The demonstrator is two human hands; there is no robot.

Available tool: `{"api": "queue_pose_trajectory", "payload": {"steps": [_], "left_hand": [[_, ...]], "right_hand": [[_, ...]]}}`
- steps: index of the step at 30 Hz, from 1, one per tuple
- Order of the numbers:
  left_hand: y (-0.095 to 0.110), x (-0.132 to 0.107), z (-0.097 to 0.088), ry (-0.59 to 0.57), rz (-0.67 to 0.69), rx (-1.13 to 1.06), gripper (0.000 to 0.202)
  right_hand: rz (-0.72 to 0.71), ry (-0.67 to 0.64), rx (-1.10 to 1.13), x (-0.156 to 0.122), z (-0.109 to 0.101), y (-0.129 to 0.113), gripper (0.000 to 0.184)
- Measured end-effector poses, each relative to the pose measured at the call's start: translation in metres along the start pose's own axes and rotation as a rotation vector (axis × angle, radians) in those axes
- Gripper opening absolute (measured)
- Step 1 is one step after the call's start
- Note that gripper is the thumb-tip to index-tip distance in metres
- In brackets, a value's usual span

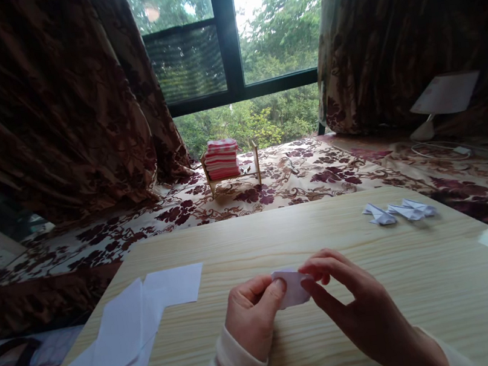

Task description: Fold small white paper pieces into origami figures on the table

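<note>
My left hand (pixel 251 315) and my right hand (pixel 359 311) meet near the front middle of the light wooden table (pixel 375 261). Between them they pinch a small folded piece of white paper (pixel 292 287), held just above the tabletop. The left thumb presses on its left edge. The right fingertips close on its right edge. Both hands are closed on the paper, which is partly hidden by the fingers.
Several flat white paper sheets (pixel 125 341) lie overlapping at the table's left front. Folded white paper pieces (pixel 397 212) sit at the far right. A small wooden stand with red striped cloth (pixel 222 160) is beyond the table. A white lamp (pixel 442 98) stands at the right.
</note>
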State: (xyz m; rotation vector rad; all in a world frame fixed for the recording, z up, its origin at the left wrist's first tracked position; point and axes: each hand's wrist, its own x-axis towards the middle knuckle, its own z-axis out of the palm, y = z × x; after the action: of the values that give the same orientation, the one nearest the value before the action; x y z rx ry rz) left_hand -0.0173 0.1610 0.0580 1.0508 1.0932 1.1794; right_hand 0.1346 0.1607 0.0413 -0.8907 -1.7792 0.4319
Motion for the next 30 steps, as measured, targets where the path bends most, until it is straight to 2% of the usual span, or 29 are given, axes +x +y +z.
{"api": "queue_pose_trajectory", "payload": {"steps": [5, 9, 14, 17, 20, 24, 30], "left_hand": [[-0.004, 0.003, -0.002, -0.028, 0.046, 0.053, 0.014], [-0.008, 0.003, -0.002, -0.088, 0.050, 0.078, 0.017], [-0.009, 0.003, -0.005, -0.093, 0.051, 0.185, 0.023], [-0.013, 0.004, -0.007, -0.127, -0.040, 0.108, 0.027], [-0.018, 0.006, -0.007, -0.113, -0.131, -0.009, 0.031], [-0.020, 0.007, -0.005, -0.075, -0.158, -0.031, 0.033], [-0.022, 0.009, -0.006, -0.063, -0.202, -0.110, 0.029]], "right_hand": [[-0.080, -0.028, -0.043, 0.000, -0.002, -0.003, 0.021], [-0.032, 0.017, -0.037, 0.000, 0.000, -0.002, 0.019], [0.008, -0.003, -0.005, 0.001, 0.001, -0.001, 0.012], [-0.035, -0.025, -0.017, 0.002, 0.000, 0.000, 0.015], [-0.118, -0.051, -0.062, 0.002, -0.002, 0.000, 0.024], [-0.193, -0.104, -0.129, 0.000, -0.004, 0.000, 0.032], [-0.254, -0.149, -0.207, 0.001, -0.007, -0.001, 0.031]]}}
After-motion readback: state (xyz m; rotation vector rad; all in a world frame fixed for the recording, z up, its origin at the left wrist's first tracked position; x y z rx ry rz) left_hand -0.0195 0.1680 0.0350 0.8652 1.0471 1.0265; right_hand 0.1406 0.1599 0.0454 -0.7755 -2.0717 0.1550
